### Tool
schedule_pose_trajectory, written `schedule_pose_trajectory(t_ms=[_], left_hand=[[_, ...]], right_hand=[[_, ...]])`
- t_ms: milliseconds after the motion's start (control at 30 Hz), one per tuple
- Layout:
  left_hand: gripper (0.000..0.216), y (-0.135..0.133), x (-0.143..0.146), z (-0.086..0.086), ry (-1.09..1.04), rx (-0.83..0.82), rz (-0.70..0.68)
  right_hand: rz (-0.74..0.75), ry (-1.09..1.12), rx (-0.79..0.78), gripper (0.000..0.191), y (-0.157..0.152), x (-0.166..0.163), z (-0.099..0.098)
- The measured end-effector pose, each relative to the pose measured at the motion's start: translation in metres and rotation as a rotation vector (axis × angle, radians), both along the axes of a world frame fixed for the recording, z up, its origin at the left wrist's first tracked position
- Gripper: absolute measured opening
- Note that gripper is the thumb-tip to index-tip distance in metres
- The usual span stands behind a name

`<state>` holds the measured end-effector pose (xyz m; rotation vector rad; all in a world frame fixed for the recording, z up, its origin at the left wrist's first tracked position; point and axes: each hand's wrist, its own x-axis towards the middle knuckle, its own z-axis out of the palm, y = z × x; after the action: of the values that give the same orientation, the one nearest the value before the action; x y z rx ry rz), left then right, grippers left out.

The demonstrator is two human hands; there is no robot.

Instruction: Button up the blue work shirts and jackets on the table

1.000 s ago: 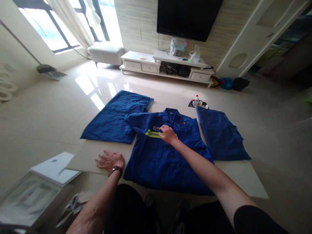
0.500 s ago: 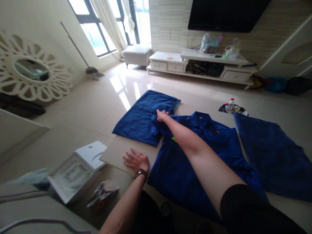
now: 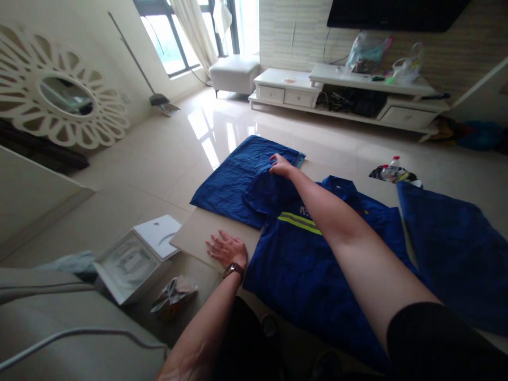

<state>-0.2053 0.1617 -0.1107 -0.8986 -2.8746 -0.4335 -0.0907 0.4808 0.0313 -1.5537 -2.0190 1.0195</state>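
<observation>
A blue work shirt (image 3: 309,259) with a yellow-green reflective stripe lies spread on a low beige table (image 3: 198,235). My right hand (image 3: 281,165) reaches far across it and rests on the end of its left sleeve, fingers curled on the cloth. My left hand (image 3: 225,250), with a watch on the wrist, lies flat and spread on the bare table beside the shirt's lower left edge. A second blue garment (image 3: 234,182) lies under the sleeve at the table's far left. A third blue garment (image 3: 456,248) lies to the right.
A white open box (image 3: 135,259) and a crumpled bag (image 3: 172,296) lie on the floor at the left. A grey sofa edge (image 3: 59,338) is at the lower left. A plastic bottle (image 3: 391,169) stands beyond the table. A white TV cabinet (image 3: 345,98) lines the far wall.
My right hand went from the shirt's chest stripe out to the left sleeve and on toward its far end. The view swung left. My left hand stayed flat on the table.
</observation>
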Motion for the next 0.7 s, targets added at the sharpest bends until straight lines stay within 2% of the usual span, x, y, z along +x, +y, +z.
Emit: schedule_pose_trajectory(t_ms=[67,167,300,367,467,533,600,667,700], left_hand=[[0.064,0.000,0.000,0.001,-0.004,0.006,-0.003],[0.064,0.000,0.000,0.004,-0.010,0.009,-0.014],[0.065,-0.001,0.001,0.007,-0.011,0.009,-0.010],[0.065,-0.001,0.001,0.008,-0.018,0.009,-0.007],[0.065,-0.001,0.001,0.008,-0.031,0.005,-0.013],[0.064,-0.001,0.000,0.006,-0.026,0.012,-0.022],[0.064,-0.001,-0.001,0.004,-0.023,0.021,-0.024],[0.064,-0.001,-0.001,0.003,-0.026,0.031,-0.023],[0.064,-0.001,-0.001,0.003,-0.027,0.036,-0.022]], right_hand=[[-0.021,-0.045,-0.067,0.059,-0.006,0.003,-0.006],[-0.028,-0.050,-0.083,0.056,-0.011,-0.005,-0.008],[0.003,-0.022,-0.040,0.060,-0.010,-0.018,0.006],[0.094,0.039,0.065,0.056,-0.016,-0.006,0.016],[0.239,0.158,0.374,0.036,-0.046,0.051,0.016],[0.203,0.134,0.512,0.017,-0.079,0.110,0.002],[0.112,0.074,0.534,0.009,-0.115,0.173,-0.023],[0.036,-0.013,0.507,0.010,-0.147,0.227,-0.053],[-0.007,-0.130,0.477,0.016,-0.161,0.248,-0.068]])
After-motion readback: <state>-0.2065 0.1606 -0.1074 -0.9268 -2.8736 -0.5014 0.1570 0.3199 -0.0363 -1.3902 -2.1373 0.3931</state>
